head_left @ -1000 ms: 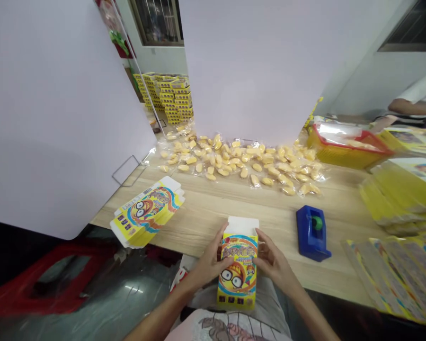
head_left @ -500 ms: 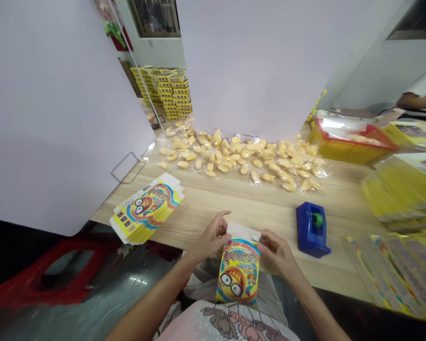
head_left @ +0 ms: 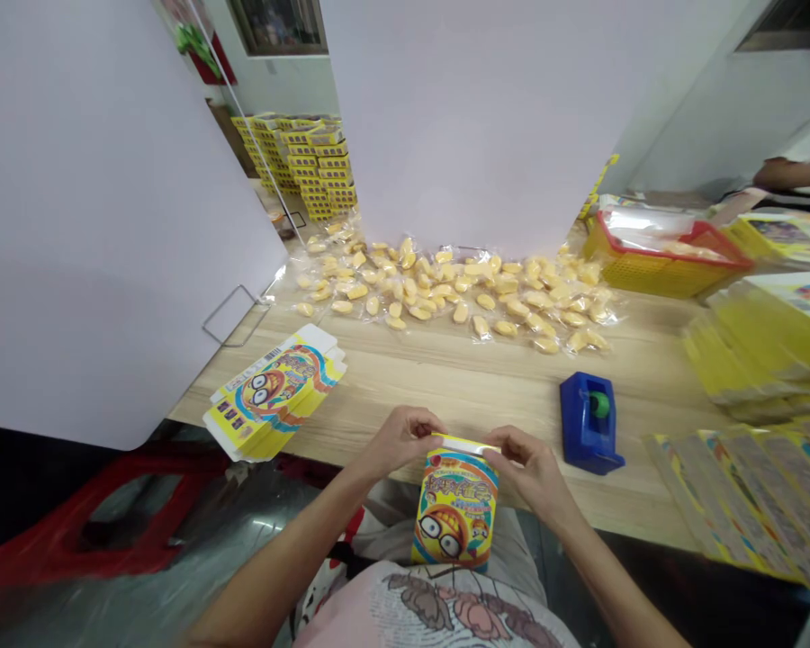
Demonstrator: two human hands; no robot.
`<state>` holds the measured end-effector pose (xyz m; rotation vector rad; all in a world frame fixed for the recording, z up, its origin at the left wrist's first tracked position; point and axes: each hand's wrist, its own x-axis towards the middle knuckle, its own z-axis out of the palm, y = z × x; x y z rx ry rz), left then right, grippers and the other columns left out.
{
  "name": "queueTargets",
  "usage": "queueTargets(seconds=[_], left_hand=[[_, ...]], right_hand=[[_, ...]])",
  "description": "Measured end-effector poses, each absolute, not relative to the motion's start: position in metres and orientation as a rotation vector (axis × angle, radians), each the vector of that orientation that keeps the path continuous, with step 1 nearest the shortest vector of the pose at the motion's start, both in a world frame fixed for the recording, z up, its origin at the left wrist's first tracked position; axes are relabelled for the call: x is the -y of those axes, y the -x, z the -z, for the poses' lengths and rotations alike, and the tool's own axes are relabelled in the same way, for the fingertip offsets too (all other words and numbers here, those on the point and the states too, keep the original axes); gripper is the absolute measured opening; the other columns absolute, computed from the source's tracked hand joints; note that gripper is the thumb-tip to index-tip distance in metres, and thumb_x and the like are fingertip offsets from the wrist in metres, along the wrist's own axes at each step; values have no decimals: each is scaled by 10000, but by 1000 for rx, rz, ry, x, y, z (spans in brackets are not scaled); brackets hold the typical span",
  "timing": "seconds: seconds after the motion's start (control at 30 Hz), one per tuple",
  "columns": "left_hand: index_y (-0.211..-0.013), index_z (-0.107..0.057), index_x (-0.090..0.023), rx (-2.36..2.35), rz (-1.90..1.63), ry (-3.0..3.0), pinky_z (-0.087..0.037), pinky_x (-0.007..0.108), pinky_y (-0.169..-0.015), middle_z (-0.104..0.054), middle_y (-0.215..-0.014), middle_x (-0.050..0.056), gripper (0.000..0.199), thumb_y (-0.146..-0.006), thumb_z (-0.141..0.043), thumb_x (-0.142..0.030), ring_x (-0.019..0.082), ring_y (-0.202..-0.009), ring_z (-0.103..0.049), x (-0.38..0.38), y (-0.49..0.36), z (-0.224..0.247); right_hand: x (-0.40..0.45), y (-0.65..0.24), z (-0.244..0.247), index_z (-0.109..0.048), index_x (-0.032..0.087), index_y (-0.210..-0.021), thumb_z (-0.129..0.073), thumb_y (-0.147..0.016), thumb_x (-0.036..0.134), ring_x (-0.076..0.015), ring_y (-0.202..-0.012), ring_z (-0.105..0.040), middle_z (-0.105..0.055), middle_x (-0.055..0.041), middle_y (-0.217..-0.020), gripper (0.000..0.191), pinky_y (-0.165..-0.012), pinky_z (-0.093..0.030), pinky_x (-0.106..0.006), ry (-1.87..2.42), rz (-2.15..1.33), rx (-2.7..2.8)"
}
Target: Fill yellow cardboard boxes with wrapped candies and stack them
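Along the bench [head_left: 445, 382] edge, yellow printed carton [head_left: 454, 513], long axis pointing away from the chest, centred between left hand [head_left: 400, 441] and right hand [head_left: 530, 468], both pinching its white top flap [head_left: 464, 445].

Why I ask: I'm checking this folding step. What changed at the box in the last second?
The yellow carton's white top flap folded down from upright as the left hand and right hand closed on its ends. The blue tape dispenser and the flat printed cartons stayed put.
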<state>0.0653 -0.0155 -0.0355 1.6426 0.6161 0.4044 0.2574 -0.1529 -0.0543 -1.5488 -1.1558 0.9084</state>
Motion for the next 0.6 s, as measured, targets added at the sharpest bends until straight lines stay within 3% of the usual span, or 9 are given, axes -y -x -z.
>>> queueTargets(seconds=[0.13, 0.4, 0.6], left_hand=[[-746, -721, -100, -599, -375, -1603, -399, 210, -552, -631, -658, 45, 214, -718, -708, -311, 112, -586, -532, 9, -68, 33], [-891, -717, -147, -445, -400, -1793, -461, 239, -672, -622, -899, 81, 188, -766, -698, -286, 160, -809, -588, 18, -56, 39], [-793, -684, -135, -465, -520, -1714, -447, 243, -666, -595, -860, 77, 172, -814, -649, -302, 158, -795, -569, 32, -57, 56]], right_hand=[[150, -258, 51, -635, 160, -741, -636, -813, 351, -129, -611, -483, -556, 0, -650, 204, -565, -375, -240, 1554, -893, 1151], [167, -250, 53, -634, 188, -861, -632, -840, 315, -180, -853, -589, -623, -50, -903, 128, -733, -474, -272, 1417, -848, 1169], [173, -236, 64, -625, 196, -806, -584, -877, 266, -179, -862, -596, -621, -58, -914, 108, -771, -476, -296, 1431, -698, 1151]])
